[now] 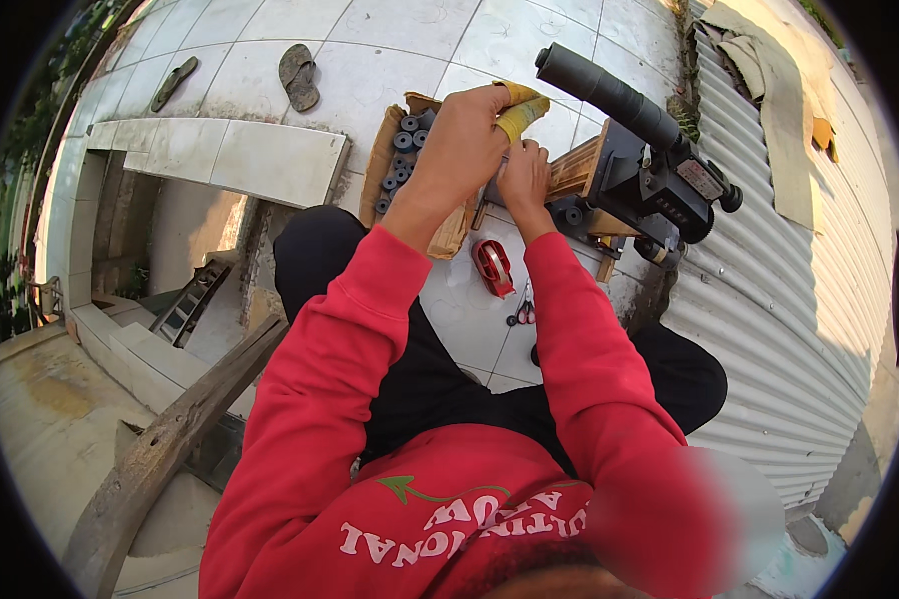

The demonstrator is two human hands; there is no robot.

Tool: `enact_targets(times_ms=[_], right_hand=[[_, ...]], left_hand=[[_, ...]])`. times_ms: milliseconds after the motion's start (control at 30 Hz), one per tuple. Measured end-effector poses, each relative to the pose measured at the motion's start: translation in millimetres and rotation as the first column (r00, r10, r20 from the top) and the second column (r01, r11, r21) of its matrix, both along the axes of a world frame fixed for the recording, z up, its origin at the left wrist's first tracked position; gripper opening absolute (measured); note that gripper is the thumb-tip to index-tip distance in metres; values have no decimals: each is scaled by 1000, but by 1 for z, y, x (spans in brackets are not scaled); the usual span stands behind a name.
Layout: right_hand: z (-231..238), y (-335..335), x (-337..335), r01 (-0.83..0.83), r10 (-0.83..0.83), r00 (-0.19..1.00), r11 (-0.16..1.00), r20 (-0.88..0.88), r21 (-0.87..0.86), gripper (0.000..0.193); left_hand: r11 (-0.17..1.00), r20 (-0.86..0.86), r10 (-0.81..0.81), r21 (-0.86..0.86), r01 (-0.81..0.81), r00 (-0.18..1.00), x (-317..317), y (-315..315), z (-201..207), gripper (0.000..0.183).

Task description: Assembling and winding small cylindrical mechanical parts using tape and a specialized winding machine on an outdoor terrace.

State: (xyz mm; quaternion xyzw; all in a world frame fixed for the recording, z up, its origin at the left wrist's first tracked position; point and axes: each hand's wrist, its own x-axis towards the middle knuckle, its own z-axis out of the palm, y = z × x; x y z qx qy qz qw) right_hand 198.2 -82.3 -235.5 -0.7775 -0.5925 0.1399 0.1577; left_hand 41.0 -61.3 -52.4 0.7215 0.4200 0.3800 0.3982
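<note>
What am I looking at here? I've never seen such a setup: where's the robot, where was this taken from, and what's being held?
There is no robot: a person is working bare-handed. The single picture comes from a wide fisheye camera on their head, looking down, so straight edges bend.

The left hand and right hand work close together. Something yellow shows at the left fingertips; whether it is held or wrapped round them, I can't tell. What sits in the right hand's grip is hidden.

On the tiled floor are an open cardboard box of dark round parts, a red rounded item, small scissors and a black machine.
</note>
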Motion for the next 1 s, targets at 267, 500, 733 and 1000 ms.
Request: enact_targets(times_ms=[267,500,733,1000], right_hand=[[-11,23,39,-134,362,869,829,338,-543,33],[-53,60,32,-185,184,982,981,-32,-56,24],[-42,58,1,-98,117,958,992,-262,85,25],[-15,46,13,-250,251,949,968,-193,26,47]], left_hand=[[999,-10,13,43,-12,1000,1,0,5,30],[999,19,0,51,-1,1000,13,4,11,29],[982,-116,87,179,-65,989,14,5,-5,30],[980,-112,116,172,-96,987,7,7,-8,28]])
